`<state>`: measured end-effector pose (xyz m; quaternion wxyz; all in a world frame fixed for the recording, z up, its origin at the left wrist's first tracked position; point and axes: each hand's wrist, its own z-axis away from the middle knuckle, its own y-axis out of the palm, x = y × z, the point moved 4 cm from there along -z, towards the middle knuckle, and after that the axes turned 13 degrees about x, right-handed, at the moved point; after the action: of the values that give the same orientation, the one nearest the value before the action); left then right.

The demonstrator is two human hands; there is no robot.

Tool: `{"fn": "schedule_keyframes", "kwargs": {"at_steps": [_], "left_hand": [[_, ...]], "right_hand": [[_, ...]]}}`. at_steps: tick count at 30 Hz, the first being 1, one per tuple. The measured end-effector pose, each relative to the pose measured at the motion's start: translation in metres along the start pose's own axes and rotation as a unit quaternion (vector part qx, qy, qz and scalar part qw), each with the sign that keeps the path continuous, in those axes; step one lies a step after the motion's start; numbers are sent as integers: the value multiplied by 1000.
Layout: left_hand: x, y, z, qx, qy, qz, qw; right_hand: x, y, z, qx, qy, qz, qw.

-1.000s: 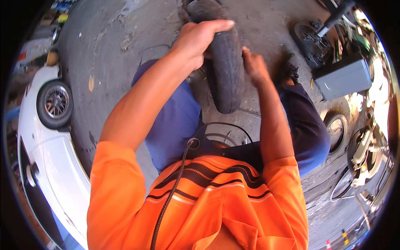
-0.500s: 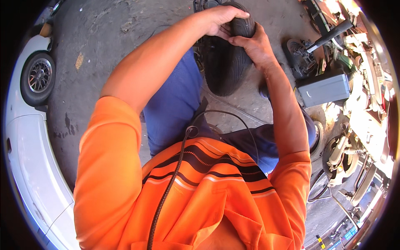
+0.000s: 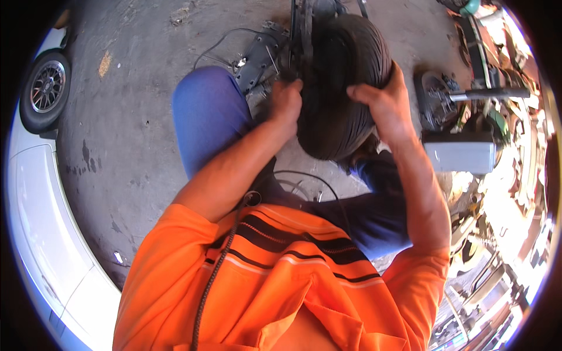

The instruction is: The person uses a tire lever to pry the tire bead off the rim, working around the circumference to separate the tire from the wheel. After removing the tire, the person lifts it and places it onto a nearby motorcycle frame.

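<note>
A black treaded tyre [image 3: 357, 126] stands upright in front of me, its inner side dark. My right hand [image 3: 386, 105] grips its right side, with the thumb over the tread and the fingers partly hidden behind. Left of the tyre, my left hand [image 3: 285, 105] is closed and somewhat blurred; what it holds is hard to make out. A thin metal rod [image 3: 271, 58] juts out just beyond that hand. Dark frame parts [image 3: 301, 29] of a machine rise behind the tyre; whether they join it cannot be told.
A black flat part [image 3: 257, 58] and a cable [image 3: 213, 47] lie on the concrete floor [image 3: 129, 117] beyond my left knee. At the far left stands a white car [image 3: 50, 210]. To the right are a grey box [image 3: 459, 155], a small wheel [image 3: 431, 99] with a bar, and cluttered machine parts.
My left hand has left the tyre's top and come down to its left side. The right hand still holds the tyre, which now shows more of its side. The view has shifted.
</note>
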<state>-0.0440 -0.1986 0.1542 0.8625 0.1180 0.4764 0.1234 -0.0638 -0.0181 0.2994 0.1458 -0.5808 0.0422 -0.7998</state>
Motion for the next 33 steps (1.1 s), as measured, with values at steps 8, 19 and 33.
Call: {"fn": "schedule_keyframes", "kwargs": {"at_steps": [8,19,33], "left_hand": [[12,10,-17,-51,-65,125,989],[30,12,-6,-56,-24,-22,998],[114,-50,-154,-65,105,-63,990]], "right_hand": [[22,1,-12,7,-3,15,1000],[33,-8,-51,78,50,-100,991],[28,0,-49,57,36,-58,996]]}}
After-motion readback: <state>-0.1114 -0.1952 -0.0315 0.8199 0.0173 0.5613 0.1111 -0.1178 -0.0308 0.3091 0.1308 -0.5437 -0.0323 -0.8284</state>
